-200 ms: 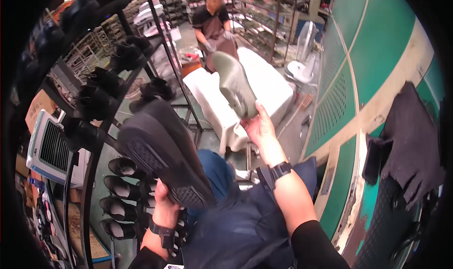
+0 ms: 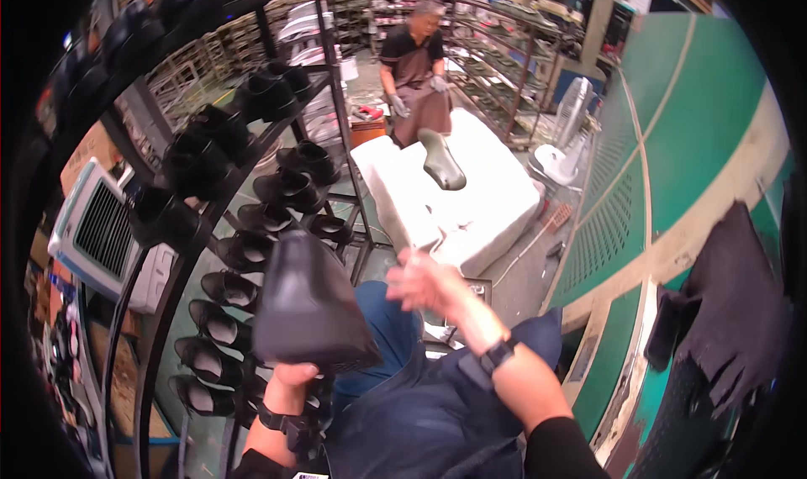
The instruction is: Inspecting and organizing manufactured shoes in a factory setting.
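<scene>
The black footwear (image 2: 307, 307) in my left fingers (image 2: 294, 373) looks like smooth leather with a soft sheen. The olive-green foot form (image 2: 441, 161) has the gloss of smooth plastic; the surface (image 2: 496, 172) appears covered in matt white cloth. My dark blue clothing (image 2: 395, 428) is matt cloth. The rack (image 2: 150, 361) looks like black metal, the air cooler (image 2: 105, 227) pale plastic, the green panel (image 2: 714, 84) smoothly painted.

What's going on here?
The person's left hand holds a black shoe from below. The right hand is open and empty. Ahead of it, a green last shows against the white table; contact is unclear. A gloved co-worker is beyond. More shoes fill the rack at left.
</scene>
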`<state>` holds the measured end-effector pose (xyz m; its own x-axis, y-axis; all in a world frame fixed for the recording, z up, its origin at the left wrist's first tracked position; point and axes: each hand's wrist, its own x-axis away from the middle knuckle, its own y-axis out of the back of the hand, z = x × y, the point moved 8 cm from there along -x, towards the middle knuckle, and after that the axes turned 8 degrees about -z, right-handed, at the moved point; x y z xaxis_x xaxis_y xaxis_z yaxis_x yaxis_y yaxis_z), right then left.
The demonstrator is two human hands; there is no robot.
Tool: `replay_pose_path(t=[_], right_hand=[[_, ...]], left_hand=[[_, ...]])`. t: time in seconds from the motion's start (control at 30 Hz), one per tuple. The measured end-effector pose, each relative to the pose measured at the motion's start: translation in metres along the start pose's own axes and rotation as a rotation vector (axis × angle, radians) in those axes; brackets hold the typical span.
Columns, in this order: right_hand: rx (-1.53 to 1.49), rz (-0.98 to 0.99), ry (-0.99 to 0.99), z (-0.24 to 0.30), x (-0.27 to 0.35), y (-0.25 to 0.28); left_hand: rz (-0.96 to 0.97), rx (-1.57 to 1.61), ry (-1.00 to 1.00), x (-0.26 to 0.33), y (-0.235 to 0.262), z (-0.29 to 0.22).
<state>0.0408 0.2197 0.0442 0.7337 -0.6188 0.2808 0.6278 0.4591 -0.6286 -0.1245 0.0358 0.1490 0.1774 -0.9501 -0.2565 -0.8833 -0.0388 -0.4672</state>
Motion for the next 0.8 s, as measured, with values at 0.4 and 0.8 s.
replay_pose_path(t=[0.4,0.8], right_hand=[[0.434,0.244,0.513,0.066,0.085,-0.187],[0.918,0.249,0.355,0.081,0.066,-0.152]], left_hand=[[-0.152,-0.991,-0.948,0.015,-0.093,-0.039],[-1.234,-1.537,-0.918,0.091,0.060,-0.254]])
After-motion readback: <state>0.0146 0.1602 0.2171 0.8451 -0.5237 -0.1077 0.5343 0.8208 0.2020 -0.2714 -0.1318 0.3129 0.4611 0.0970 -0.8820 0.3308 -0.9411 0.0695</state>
